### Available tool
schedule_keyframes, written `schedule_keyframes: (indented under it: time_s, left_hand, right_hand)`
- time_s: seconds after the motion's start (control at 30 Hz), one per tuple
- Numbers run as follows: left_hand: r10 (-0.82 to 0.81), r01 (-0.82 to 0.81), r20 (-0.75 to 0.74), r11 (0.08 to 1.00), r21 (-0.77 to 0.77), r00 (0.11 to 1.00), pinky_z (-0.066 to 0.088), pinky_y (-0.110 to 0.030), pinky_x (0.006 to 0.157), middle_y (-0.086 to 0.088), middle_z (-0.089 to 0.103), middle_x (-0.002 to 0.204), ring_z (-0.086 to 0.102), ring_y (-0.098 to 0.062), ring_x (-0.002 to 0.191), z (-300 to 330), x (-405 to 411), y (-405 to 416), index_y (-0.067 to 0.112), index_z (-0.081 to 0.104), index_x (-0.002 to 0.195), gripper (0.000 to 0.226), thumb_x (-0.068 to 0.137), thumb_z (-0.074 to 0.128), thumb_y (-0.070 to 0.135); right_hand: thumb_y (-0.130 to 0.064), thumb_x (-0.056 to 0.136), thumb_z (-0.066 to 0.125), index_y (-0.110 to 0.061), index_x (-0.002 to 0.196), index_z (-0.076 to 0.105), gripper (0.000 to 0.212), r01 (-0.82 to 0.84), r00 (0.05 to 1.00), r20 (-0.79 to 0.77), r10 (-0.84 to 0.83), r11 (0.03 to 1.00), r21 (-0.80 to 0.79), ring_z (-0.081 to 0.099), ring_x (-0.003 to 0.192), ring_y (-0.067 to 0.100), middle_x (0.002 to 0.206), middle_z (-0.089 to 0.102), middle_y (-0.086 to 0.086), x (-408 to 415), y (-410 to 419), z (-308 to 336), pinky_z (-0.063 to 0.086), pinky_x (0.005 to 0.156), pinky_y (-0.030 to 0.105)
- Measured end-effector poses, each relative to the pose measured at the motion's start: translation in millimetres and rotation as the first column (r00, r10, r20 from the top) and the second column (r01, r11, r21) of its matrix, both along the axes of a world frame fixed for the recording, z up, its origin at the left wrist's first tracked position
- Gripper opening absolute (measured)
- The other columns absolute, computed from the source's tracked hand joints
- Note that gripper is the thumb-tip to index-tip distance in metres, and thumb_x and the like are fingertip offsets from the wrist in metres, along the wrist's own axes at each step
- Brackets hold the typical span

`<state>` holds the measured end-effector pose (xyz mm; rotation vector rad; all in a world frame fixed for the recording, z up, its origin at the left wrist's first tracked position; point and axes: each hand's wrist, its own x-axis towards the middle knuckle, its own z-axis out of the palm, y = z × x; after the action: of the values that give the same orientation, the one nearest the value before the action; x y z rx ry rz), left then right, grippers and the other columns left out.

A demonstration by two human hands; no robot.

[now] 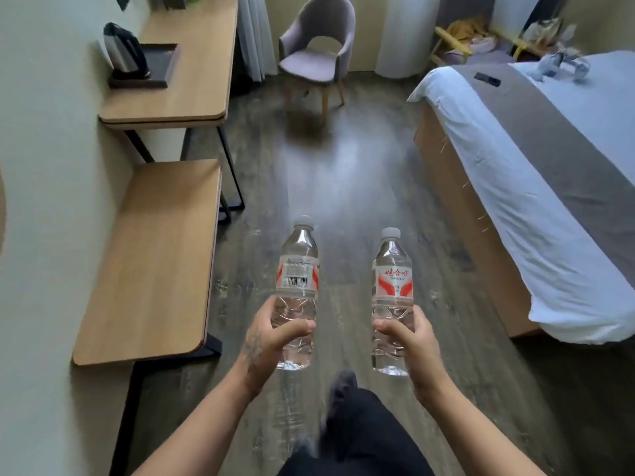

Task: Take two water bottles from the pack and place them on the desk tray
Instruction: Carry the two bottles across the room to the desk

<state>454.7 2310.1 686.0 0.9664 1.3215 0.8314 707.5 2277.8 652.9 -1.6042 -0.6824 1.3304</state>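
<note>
Both grips are closed, each on one bottle: your left hand [271, 333] wraps the lower half of the left water bottle [297, 269], your right hand [410, 333] the lower half of the right water bottle [392, 286]. Both bottles stand upright with caps on, side by side but apart, above the wooden floor [343, 173]. The dark tray [161, 68] lies on the far surface [192, 94] by its wall edge, with a kettle [123, 49] on it.
</note>
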Motion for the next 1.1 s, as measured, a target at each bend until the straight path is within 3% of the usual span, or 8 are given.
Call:
schedule_keyframes:
  time_s: [0.13,0.3,0.43,0.57,0.7,0.8,0.9,1.1]
  left_hand:
    - [0.028,-0.028,-0.019,0.999,-0.024,0.999,0.060,-0.058,0.100,-0.011,0.085,0.109,0.078,-0.040,0.109,-22,6,122,0.022,0.077,0.116,0.060,0.059,0.086,0.039]
    - [0.077,-0.076,0.007,0.996,-0.053,0.997,0.058,-0.071,0.102,-0.005,0.085,0.104,0.080,-0.032,0.100,-32,19,271,0.029,0.080,0.111,0.046,0.065,0.087,0.034]
    - [0.084,-0.081,0.048,0.995,-0.063,0.995,0.058,-0.073,0.099,-0.004,0.084,0.107,0.080,-0.033,0.103,-18,27,376,0.030,0.079,0.117,0.049,0.068,0.087,0.032]
    - [0.130,-0.127,0.087,0.991,-0.045,0.988,0.061,-0.062,0.099,-0.010,0.085,0.114,0.080,-0.038,0.109,-6,29,474,0.033,0.079,0.116,0.052,0.065,0.088,0.033]
    - [0.159,-0.155,0.118,0.987,-0.046,0.980,0.064,-0.039,0.084,-0.005,0.086,0.104,0.081,-0.026,0.094,-13,28,576,0.025,0.078,0.117,0.059,0.059,0.086,0.033]
    - [0.158,-0.155,0.129,0.987,-0.031,0.979,0.064,-0.028,0.079,-0.006,0.086,0.103,0.081,-0.022,0.093,-21,23,660,0.012,0.072,0.125,0.074,0.056,0.086,0.035]
    - [0.137,-0.133,0.133,0.990,-0.038,0.982,0.064,-0.029,0.081,-0.010,0.086,0.110,0.081,-0.021,0.098,-28,10,745,0.012,0.072,0.126,0.077,0.055,0.085,0.035]
    - [0.079,-0.076,0.120,0.997,-0.028,0.990,0.063,-0.019,0.073,-0.006,0.087,0.107,0.083,-0.019,0.096,-24,-7,900,0.015,0.074,0.124,0.070,0.058,0.086,0.034]
  right_hand:
    - [-0.041,0.057,0.086,-0.017,0.111,0.073,0.061,-0.003,1.000,-0.003,0.003,1.000,0.013,0.075,0.082,0.019,0.099,0.080,0.010,5,128,-15,0.061,0.074,0.036]
    - [-0.044,0.056,0.086,-0.020,0.111,0.073,0.061,-0.047,0.999,0.007,0.047,0.999,0.012,0.072,0.102,0.049,0.116,0.077,0.023,14,288,-19,0.056,0.099,0.067]
    - [-0.048,0.054,0.083,-0.023,0.114,0.071,0.066,-0.120,0.992,0.038,0.120,0.993,0.005,0.074,0.106,0.042,0.109,0.079,0.010,19,400,-5,0.061,0.094,0.057]
    - [-0.050,0.054,0.081,-0.027,0.112,0.071,0.064,-0.158,0.987,0.034,0.157,0.987,0.027,0.074,0.110,0.039,0.104,0.082,0.000,16,505,7,0.061,0.091,0.047]
    - [-0.051,0.055,0.081,-0.028,0.114,0.072,0.064,-0.187,0.981,0.057,0.185,0.982,0.041,0.075,0.109,0.036,0.106,0.083,0.000,9,614,4,0.061,0.089,0.040]
    - [-0.049,0.054,0.081,-0.025,0.113,0.073,0.064,-0.159,0.986,0.066,0.155,0.986,0.054,0.072,0.112,0.043,0.111,0.081,0.011,1,701,-1,0.061,0.093,0.050]
    - [-0.048,0.054,0.081,-0.022,0.113,0.072,0.065,-0.126,0.989,0.081,0.123,0.992,0.032,0.070,0.114,0.048,0.114,0.079,0.017,-10,783,-5,0.057,0.104,0.064]
    - [-0.049,0.058,0.082,-0.024,0.117,0.072,0.065,-0.109,0.990,0.089,0.105,0.993,0.043,0.072,0.114,0.043,0.115,0.081,0.009,-24,927,6,0.058,0.105,0.062]
